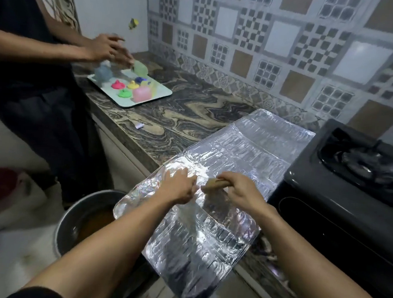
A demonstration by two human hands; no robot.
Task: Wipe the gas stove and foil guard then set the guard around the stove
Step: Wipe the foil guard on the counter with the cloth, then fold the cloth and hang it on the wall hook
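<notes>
The shiny foil guard [236,156] lies unfolded flat across the marbled counter, its near end hanging over the front edge. My left hand [177,186] presses flat on the foil with fingers spread. My right hand [241,190] is closed around a brownish cloth [214,184] that touches the foil just beside my left hand. The black gas stove [340,180] stands to the right of the foil, with a burner and pan support showing on top.
Another person [34,70] stands at the left, hands over a pale tray [162,96] of small coloured objects on the counter [181,115]. A metal pot [83,215] of brownish liquid sits on the floor below the foil. Patterned wall tiles [266,49] back the counter.
</notes>
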